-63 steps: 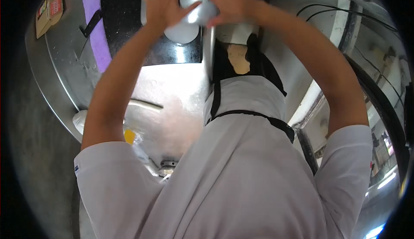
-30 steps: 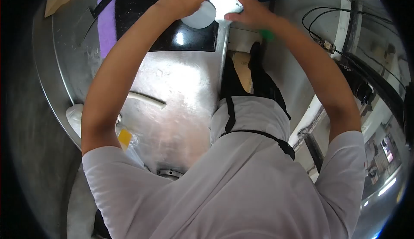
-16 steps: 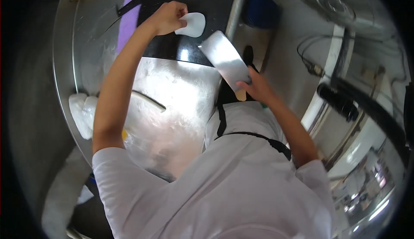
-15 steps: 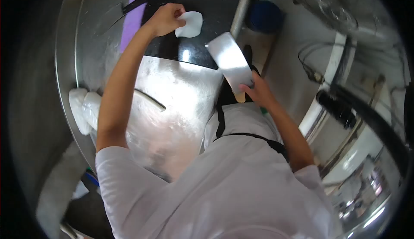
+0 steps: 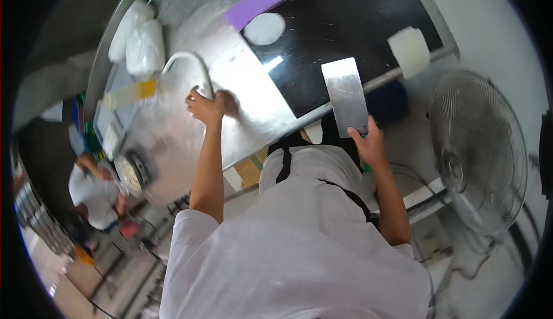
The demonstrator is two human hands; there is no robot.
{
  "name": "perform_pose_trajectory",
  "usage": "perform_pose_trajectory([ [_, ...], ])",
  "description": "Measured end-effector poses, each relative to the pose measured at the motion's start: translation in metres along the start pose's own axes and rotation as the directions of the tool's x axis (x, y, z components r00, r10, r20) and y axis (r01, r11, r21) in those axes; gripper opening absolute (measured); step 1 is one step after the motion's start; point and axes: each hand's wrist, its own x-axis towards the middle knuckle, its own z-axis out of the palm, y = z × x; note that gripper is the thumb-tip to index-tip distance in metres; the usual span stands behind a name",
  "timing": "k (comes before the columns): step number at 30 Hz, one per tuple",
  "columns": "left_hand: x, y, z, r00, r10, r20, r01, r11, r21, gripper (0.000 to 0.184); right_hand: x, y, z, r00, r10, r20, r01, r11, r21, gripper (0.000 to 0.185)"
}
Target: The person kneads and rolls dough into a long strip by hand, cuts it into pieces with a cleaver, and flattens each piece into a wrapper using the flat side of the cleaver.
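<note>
My left hand (image 5: 205, 106) is at the near end of a long white dough-like roll (image 5: 187, 59) on the metal table (image 5: 253, 103), its fingers curled round or against that end. In my right hand (image 5: 368, 139) is a wide metal cleaver (image 5: 347, 91), held by its lower end with the blade pointing away from me, over the table's front edge. A round white flat piece (image 5: 265, 29) lies at the left edge of the black board (image 5: 345, 16), beside the purple cloth (image 5: 268, 1).
White plastic-wrapped bundles (image 5: 145, 47) lie at the back left, near a bottle with a yellow part (image 5: 131, 94) and a round container (image 5: 132, 171). A folded white cloth (image 5: 410, 51) rests by the board's right edge. A fan (image 5: 479, 152) stands at right; another person (image 5: 95, 189) is at left.
The view has turned leftward. My left hand has let go of the round white piece and moved to the white roll. My right hand still holds the cleaver.
</note>
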Motion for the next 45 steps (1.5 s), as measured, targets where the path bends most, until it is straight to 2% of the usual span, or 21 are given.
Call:
perform_pose_trajectory([
  [2,-0.014,-0.076,0.039,0.985,0.144,0.091,-0.09,0.892,-0.442,0.039,0.017,-0.008,0.007,0.993,-0.04,0.113,0.047,0.997,-0.061,0.041],
  [4,-0.021,-0.073,0.006,0.973,0.199,0.116,-0.119,0.866,-0.486,0.029,0.03,-0.024,0.024,0.972,-0.067,0.224,0.098,0.987,-0.129,0.041],
  [8,-0.056,-0.102,-0.015,0.97,0.0,0.242,0.158,0.756,-0.635,0.027,0.045,-0.076,0.102,0.889,-0.172,0.424,0.29,0.929,-0.231,0.041],
  [9,-0.062,-0.112,-0.02,0.985,0.095,0.147,0.011,0.805,-0.593,0.031,0.048,-0.088,0.123,0.846,-0.205,0.492,0.364,0.896,-0.253,0.039],
  [10,-0.064,-0.122,-0.021,0.987,0.063,0.151,0.04,0.802,-0.596,0.031,0.051,-0.102,0.144,0.801,-0.232,0.552,0.434,0.86,-0.269,0.036],
  [12,-0.069,-0.137,-0.021,0.977,0.202,0.069,-0.107,0.742,-0.662,0.032,0.054,-0.133,0.178,0.753,-0.228,0.617,0.517,0.785,-0.341,0.033],
  [16,-0.058,-0.148,-0.011,0.962,0.27,0.039,-0.17,0.705,-0.689,0.029,0.062,-0.155,0.22,0.696,-0.175,0.697,0.652,0.562,-0.509,0.025],
  [21,-0.037,-0.146,-0.01,0.947,0.291,0.134,-0.086,0.634,-0.768,0.025,0.049,-0.139,0.248,0.734,-0.07,0.675,0.601,0.529,-0.599,0.026],
  [24,-0.033,-0.142,-0.004,0.972,0.23,0.054,-0.12,0.68,-0.724,0.019,0.041,-0.137,0.269,0.774,-0.106,0.624,0.548,0.607,-0.576,0.028],
  [26,-0.032,-0.133,-0.011,0.975,0.207,0.083,-0.057,0.59,-0.805,0.014,0.03,-0.131,0.263,0.823,-0.105,0.558,0.47,0.678,-0.565,0.029],
  [28,-0.026,-0.122,-0.013,0.952,0.115,0.284,0.185,0.524,-0.832,0.01,0.015,-0.105,0.246,0.886,-0.094,0.454,0.304,0.858,-0.415,0.036],
  [29,-0.024,-0.106,-0.02,0.938,0.118,0.325,0.23,0.487,-0.843,0.008,0.001,-0.097,0.231,0.908,-0.08,0.411,0.268,0.866,-0.423,0.036],
  [31,-0.023,-0.054,-0.025,0.893,0.322,0.313,0.201,0.335,-0.921,0.008,-0.024,-0.081,0.197,0.999,-0.046,-0.003,0.042,0.948,-0.315,0.04],
  [33,-0.028,0.025,-0.03,0.738,0.615,0.278,0.164,0.236,-0.958,0.016,-0.037,-0.063,0.156,0.952,-0.157,-0.262,0.148,0.988,-0.054,0.038],
  [34,-0.029,0.072,-0.05,0.658,0.711,0.248,0.156,0.193,-0.969,0.023,-0.042,-0.038,0.129,0.937,-0.069,-0.341,0.048,0.996,-0.07,0.04],
  [35,-0.028,0.111,-0.053,0.42,0.858,0.294,0.193,0.232,-0.953,0.016,-0.047,-0.024,0.109,0.917,-0.02,-0.398,-0.008,0.998,-0.067,0.042],
  [36,-0.033,0.15,-0.037,0.249,0.953,0.174,-0.037,0.188,-0.981,0.017,-0.052,-0.01,0.088,0.892,0.03,-0.452,-0.063,0.996,-0.058,0.043],
  [38,-0.047,0.207,0.01,0.049,0.979,0.2,-0.49,0.198,-0.849,0.021,-0.06,-0.008,0.058,0.8,0.148,-0.581,-0.144,0.988,0.053,0.044],
  [39,-0.05,0.226,0.006,0.018,0.981,0.193,-0.506,0.175,-0.845,0.021,-0.064,-0.009,0.046,0.757,0.194,-0.624,-0.166,0.981,0.103,0.045],
  [41,-0.047,0.262,-0.011,0.104,0.86,0.499,-0.725,0.409,-0.554,0.033,-0.068,-0.011,0.029,0.665,0.35,-0.66,-0.146,0.927,0.344,0.045],
  [45,-0.042,0.29,-0.018,0.01,0.845,0.534,-0.829,0.306,-0.469,0.046,-0.062,0.036,0.006,0.669,0.284,-0.687,-0.126,0.954,0.272,0.042],
])
